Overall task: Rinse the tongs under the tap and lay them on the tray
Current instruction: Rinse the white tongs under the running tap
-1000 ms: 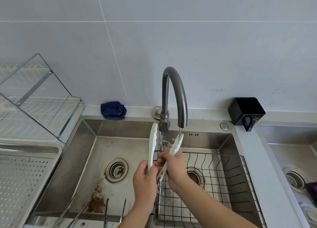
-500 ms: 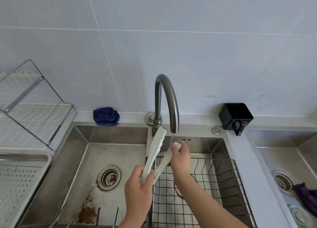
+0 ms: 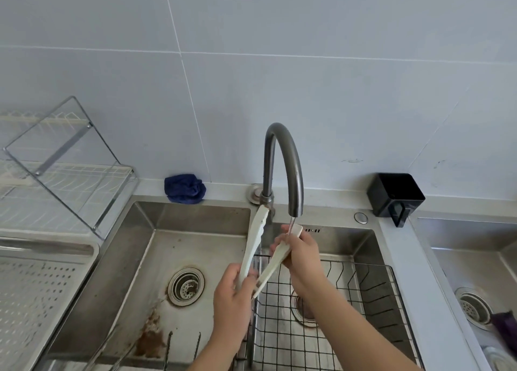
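White tongs (image 3: 253,247) stand splayed in a V over the sink, tips up. My left hand (image 3: 233,298) grips their hinged lower end. My right hand (image 3: 300,254) closes around the right arm of the tongs near its tip, which sits under a thin stream of water from the grey curved tap (image 3: 284,163). The left arm of the tongs rises free beside the tap's base. The perforated metal tray (image 3: 33,295) lies at the far left, beside the sink.
A black wire basket (image 3: 349,309) fills the right half of the steel sink (image 3: 156,259). Several metal utensils lean at the sink's front edge. A blue cloth (image 3: 184,189), a black holder (image 3: 396,197) and a glass-fronted dish rack (image 3: 61,169) line the back; a second sink is at right.
My right hand has slid up the right arm of the tongs from near the hinge toward its tip under the water. The view has shifted slightly.
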